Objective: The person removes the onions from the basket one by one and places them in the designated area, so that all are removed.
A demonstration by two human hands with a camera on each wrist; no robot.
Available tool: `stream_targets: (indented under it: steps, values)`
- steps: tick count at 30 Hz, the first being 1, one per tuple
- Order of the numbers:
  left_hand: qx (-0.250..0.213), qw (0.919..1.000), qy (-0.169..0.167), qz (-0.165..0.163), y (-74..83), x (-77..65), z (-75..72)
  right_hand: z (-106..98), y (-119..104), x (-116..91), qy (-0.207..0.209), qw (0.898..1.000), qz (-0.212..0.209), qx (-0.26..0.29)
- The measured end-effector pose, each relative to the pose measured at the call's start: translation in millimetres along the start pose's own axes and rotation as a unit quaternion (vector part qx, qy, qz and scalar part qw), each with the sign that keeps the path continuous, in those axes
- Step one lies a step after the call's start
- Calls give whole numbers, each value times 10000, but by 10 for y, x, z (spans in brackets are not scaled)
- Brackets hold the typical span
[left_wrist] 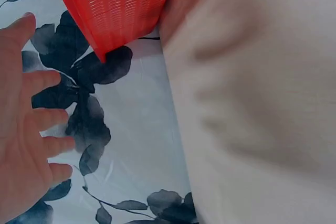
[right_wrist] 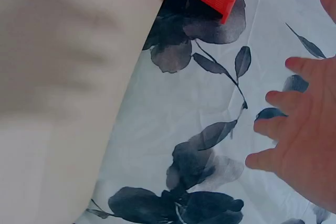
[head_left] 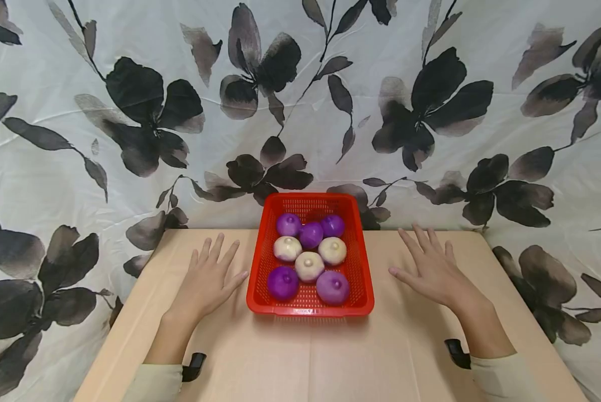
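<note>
A red basket [head_left: 310, 307] below centre held five purple bulbs [head_left: 333, 287] and three whitish bulbs [head_left: 309, 266]. Fingers spread, the left hand [head_left: 207, 282] hung left of centre, the right hand [head_left: 435, 274] right of centre, above the tabletop [head_left: 351, 357].

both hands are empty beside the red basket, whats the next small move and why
I'd probably bring the left hand inward to steady the red basket: its fingers are spread and free, and its thumb is nearer the basket than the right hand is.
</note>
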State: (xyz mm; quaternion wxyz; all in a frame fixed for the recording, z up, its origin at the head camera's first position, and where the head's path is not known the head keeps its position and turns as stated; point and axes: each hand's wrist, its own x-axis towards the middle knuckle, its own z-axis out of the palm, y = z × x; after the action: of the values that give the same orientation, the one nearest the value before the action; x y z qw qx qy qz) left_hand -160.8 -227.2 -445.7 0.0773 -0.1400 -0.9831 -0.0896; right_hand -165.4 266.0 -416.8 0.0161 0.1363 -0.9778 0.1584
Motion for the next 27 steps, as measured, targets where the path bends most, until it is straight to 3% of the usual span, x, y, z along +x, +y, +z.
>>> stream_targets:
  steps: [15, 23, 27]
  values:
    - [-632, 9976, -53, 280, -21, 87, 16, 49, -83, 273, -325, 9956, -857, 208]
    - [-1456, 9888, -205, 254, 23, 145, 68, 81, -191, 377, -331, 9897, -1358, 325]
    - [-1936, 9807, -123, 260, 39, 208, 117, 79, -236, 441, -487, 9870, -1465, 441]
